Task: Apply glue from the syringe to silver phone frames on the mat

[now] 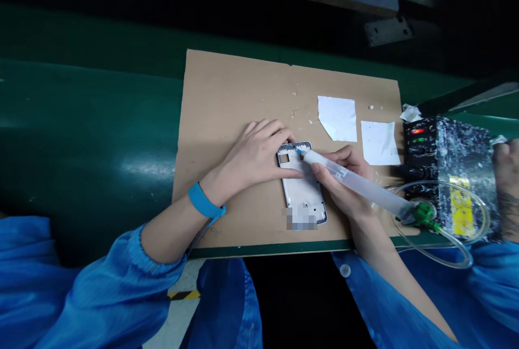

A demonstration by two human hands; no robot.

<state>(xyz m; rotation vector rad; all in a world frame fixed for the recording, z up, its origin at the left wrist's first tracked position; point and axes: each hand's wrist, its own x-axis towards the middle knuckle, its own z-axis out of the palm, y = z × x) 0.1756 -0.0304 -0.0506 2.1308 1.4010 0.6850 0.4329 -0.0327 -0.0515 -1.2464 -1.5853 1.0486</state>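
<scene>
A pale phone frame point(302, 189) with a dark rim and a square cut-out lies on the brown cardboard sheet point(227, 94). My left hand point(259, 151) grips its upper left side, thumb across the face and fingers along the top edge. In my right hand point(343, 178) is a translucent dispensing syringe point(360, 185), held slantwise. Its blue needle tip point(300, 150) is at the frame's top edge; whether it touches cannot be made out. A green fitting point(424, 212) joins the syringe's rear end to a clear tube point(462, 259).
Right of the cardboard stands a stained black control box point(466, 149) with lit displays. Two white paper pieces point(338, 119) point(380, 143) lie near the frame. Another person's hand point(508, 186) is at the far right. A similar phone frame point(388, 31) lies at the back.
</scene>
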